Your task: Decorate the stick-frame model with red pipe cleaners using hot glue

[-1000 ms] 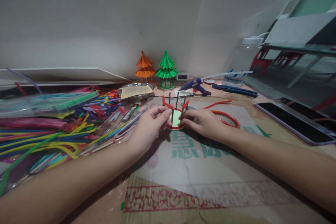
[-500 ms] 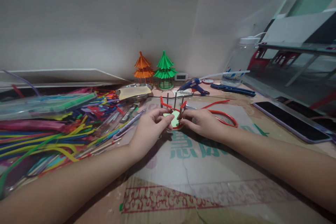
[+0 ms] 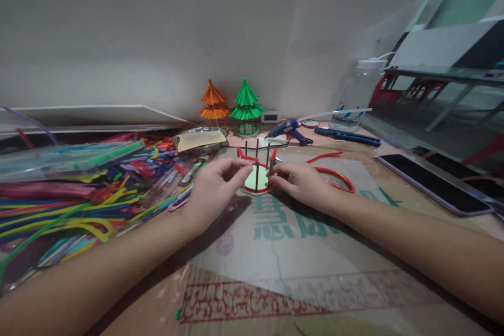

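A small pavilion frame stands between my hands, with a round pale-green base point(image 3: 251, 182) edged in red and several upright brown posts point(image 3: 257, 174). Red pipe-cleaner pieces point(image 3: 248, 158) lie across or stick up near the post tops. My left hand point(image 3: 218, 189) is at its left, thumb and forefinger pinched beside the front post; whatever they hold is hidden. At the right edge, my right hand point(image 3: 297, 181) has its fingers closed round the frame by a right-hand post, covering part of the base.
Behind are an orange pavilion model point(image 3: 213, 102), a green one point(image 3: 246, 102), a metal dish point(image 3: 189, 144) and a blue glue gun point(image 3: 289, 130). Many coloured pipe cleaners point(image 3: 71, 215) cover the left. Rightward lie a red pipe cleaner point(image 3: 340, 178), dark-blue cutter point(image 3: 348, 136), phone point(image 3: 435, 182) and bottle point(image 3: 356, 97).
My left fingers have moved slightly left, off the front post, so more of that post and the green base shows. My right hand stays at the frame's right side.
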The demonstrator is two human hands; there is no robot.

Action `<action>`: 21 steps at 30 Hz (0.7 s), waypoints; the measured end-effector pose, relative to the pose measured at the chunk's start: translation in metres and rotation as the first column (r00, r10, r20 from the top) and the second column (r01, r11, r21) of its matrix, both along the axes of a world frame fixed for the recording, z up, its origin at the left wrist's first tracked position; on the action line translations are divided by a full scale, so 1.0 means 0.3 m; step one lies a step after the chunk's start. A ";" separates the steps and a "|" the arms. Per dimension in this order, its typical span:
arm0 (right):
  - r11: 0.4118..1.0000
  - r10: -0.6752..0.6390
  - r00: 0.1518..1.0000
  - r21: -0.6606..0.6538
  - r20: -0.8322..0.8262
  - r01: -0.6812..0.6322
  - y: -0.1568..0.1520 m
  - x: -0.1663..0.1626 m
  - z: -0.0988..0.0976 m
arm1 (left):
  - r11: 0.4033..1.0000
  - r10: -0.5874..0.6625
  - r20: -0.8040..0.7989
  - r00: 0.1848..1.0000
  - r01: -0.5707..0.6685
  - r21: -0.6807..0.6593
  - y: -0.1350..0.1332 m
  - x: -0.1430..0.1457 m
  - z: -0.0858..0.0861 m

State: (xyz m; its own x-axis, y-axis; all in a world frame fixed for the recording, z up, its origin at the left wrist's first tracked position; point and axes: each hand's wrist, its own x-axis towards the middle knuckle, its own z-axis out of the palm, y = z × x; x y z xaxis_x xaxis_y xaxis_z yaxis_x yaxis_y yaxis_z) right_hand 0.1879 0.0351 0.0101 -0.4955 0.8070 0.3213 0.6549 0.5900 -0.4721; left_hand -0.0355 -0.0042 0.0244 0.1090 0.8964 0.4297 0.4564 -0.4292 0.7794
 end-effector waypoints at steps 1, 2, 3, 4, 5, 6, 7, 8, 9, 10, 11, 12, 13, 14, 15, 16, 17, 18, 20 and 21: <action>1.000 -0.001 1.000 -0.007 -0.008 0.001 0.002 0.001 0.001 | 0.991 0.018 -0.077 0.997 -0.007 0.130 0.006 -0.010 0.010; 1.000 -0.003 1.000 -0.014 -0.015 0.003 0.003 0.002 0.002 | 0.963 0.038 -0.170 0.985 0.009 0.268 0.014 -0.021 0.019; 1.000 -0.012 1.000 -0.021 -0.028 0.012 0.003 0.004 0.005 | 0.918 0.066 -0.265 0.962 0.045 0.394 0.022 -0.031 0.028; 0.999 -0.029 0.998 -0.020 -0.050 0.028 0.001 0.007 0.007 | 0.864 0.109 -0.349 0.931 0.084 0.496 0.032 -0.040 0.036; 0.999 -0.047 0.996 -0.008 -0.081 0.047 -0.004 0.009 0.011 | 0.818 0.160 -0.418 0.894 0.117 0.563 0.040 -0.047 0.043; 0.998 -0.062 0.992 0.014 -0.114 0.064 -0.011 0.010 0.014 | 0.785 0.209 -0.471 0.857 0.139 0.603 0.048 -0.051 0.049; 0.996 -0.068 0.987 0.040 -0.144 0.075 -0.020 0.009 0.018 | 0.767 0.251 -0.507 0.825 0.150 0.624 0.053 -0.054 0.055; 0.995 -0.062 0.985 0.064 -0.164 0.073 -0.031 0.007 0.021 | 0.760 0.278 -0.532 0.799 0.156 0.631 0.056 -0.055 0.062; 0.995 -0.050 0.985 0.081 -0.168 0.064 -0.044 0.002 0.023 | 0.758 0.291 -0.548 0.784 0.160 0.632 0.057 -0.055 0.068; 0.995 -0.039 0.987 0.084 -0.154 0.052 -0.057 -0.006 0.024 | 0.760 0.292 -0.557 0.778 0.164 0.629 0.056 -0.055 0.075; 0.996 -0.034 0.991 0.076 -0.130 0.044 -0.069 -0.014 0.025 | 0.762 0.287 -0.557 0.780 0.166 0.626 0.054 -0.054 0.082; 0.997 -0.034 0.994 0.065 -0.101 0.040 -0.080 -0.024 0.025 | 0.766 0.281 -0.553 0.785 0.164 0.622 0.053 -0.053 0.087; 0.998 -0.036 0.996 0.056 -0.076 0.040 -0.088 -0.034 0.024 | 0.773 0.273 -0.553 0.787 0.163 0.614 0.052 -0.053 0.091; 0.998 -0.039 0.998 0.046 -0.059 0.042 -0.093 -0.043 0.024 | 0.782 0.264 -0.558 0.787 0.164 0.602 0.052 -0.053 0.093; 0.998 -0.043 0.998 0.034 -0.051 0.045 -0.094 -0.052 0.023 | 0.791 0.257 -0.564 0.785 0.165 0.590 0.054 -0.053 0.094; 0.999 -0.047 0.997 0.018 -0.056 0.048 -0.093 -0.059 0.023 | 0.799 0.249 -0.572 0.782 0.168 0.577 0.056 -0.054 0.092; 0.999 -0.052 0.996 -0.004 -0.070 0.052 -0.089 -0.066 0.023 | 0.807 0.240 -0.580 0.778 0.172 0.565 0.060 -0.054 0.090; 0.998 -0.057 0.995 -0.030 -0.088 0.055 -0.083 -0.073 0.023 | 0.812 0.233 -0.585 0.777 0.176 0.557 0.064 -0.055 0.086; 0.995 -0.061 0.989 -0.086 -0.132 0.050 -0.068 -0.084 0.019 | 0.816 0.222 -0.586 0.779 0.180 0.549 0.072 -0.055 0.081; 0.993 -0.060 0.986 -0.109 -0.159 0.043 -0.062 -0.090 0.016 | 0.817 0.215 -0.586 0.781 0.185 0.546 0.075 -0.055 0.079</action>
State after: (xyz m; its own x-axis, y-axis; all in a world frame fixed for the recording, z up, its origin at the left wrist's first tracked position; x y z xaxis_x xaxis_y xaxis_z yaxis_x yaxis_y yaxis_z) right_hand 0.1611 0.0166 0.0148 -0.4006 0.8637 0.3058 0.5936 0.4989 -0.6315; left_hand -0.0521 0.0182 0.0481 0.5073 0.5262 0.6825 0.7418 -0.6697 -0.0352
